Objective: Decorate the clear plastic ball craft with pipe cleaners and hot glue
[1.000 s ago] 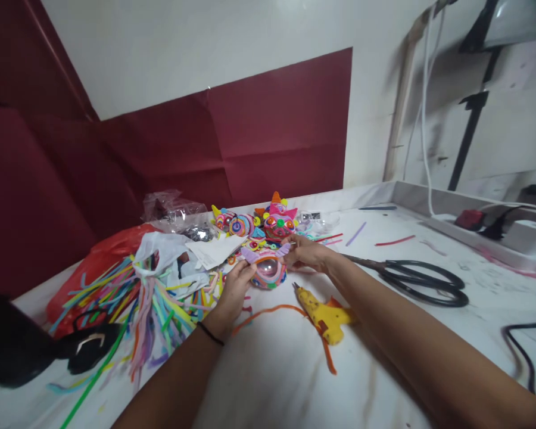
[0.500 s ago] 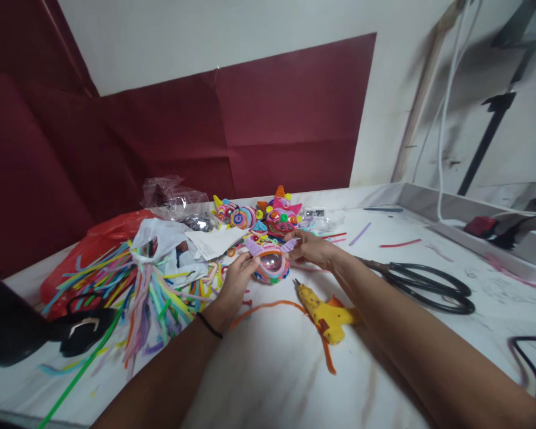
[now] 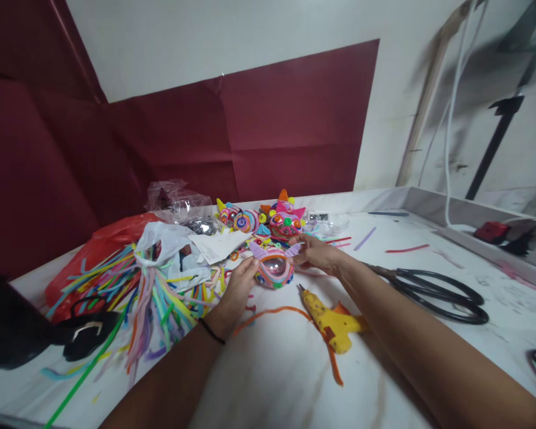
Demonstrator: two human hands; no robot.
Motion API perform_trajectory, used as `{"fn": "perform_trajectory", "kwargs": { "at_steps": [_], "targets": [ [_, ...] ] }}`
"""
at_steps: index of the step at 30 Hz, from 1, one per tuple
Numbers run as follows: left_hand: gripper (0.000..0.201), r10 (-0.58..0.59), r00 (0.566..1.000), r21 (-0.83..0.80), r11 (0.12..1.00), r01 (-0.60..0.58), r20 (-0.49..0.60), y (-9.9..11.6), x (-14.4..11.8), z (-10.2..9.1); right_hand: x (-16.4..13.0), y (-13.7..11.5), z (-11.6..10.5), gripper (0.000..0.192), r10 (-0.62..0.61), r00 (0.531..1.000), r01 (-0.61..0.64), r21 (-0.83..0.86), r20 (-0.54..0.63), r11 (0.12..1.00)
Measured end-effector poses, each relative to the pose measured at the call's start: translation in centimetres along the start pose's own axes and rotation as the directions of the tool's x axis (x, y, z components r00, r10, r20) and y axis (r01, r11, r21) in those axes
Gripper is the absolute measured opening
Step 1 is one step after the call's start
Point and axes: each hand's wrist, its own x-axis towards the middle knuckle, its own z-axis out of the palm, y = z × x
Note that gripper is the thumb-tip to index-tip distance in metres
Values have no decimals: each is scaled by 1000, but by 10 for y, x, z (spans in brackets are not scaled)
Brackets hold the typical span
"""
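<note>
At a white table [image 3: 290, 363] by maroon sheeting [image 3: 295, 131], an ornament [image 3: 274, 277] between two grasping hands [image 3: 240, 285] [image 3: 316, 254].

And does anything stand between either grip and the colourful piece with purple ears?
Nothing visible does. The left grip holds the colourful piece at its left side; the right grip is at its right purple ear. The yellow glue gun lies in front, not between.

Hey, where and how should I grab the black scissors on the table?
Probably by the looped handles, coming from the right: the black scissors lie flat with both loops uncovered on that side, while the blade end runs left toward the right forearm, which hides the tips.
</note>
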Motion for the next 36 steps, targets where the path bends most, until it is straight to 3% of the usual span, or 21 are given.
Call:
{"fn": "perform_trajectory", "kwargs": {
  "at_steps": [5,9,14,26,36],
  "targets": [
    [37,1,997,2,1000,-1,73,8,-4,2,-2,-2,0,55,5,1000,-5,3,11,1000],
    [57,55,987,43,997,-62,148,11,-5,5,-3,-2,0,58,3,1000,-3,7,15,1000],
    [62,115,992,125,985,-122,60,8,-1,7,-3,-2,0,52,-9,1000,9,1,4,1000],
    [56,99,994,140,985,-103,40,7,2,6,-2,-4,2,58,-11,1000,11,-11,-16,1000],
    [53,183,983,238,955,-177,-2,-1,4,8,1,-2,3,58,-20,1000,20,-27,-6,999]
  ]
}}
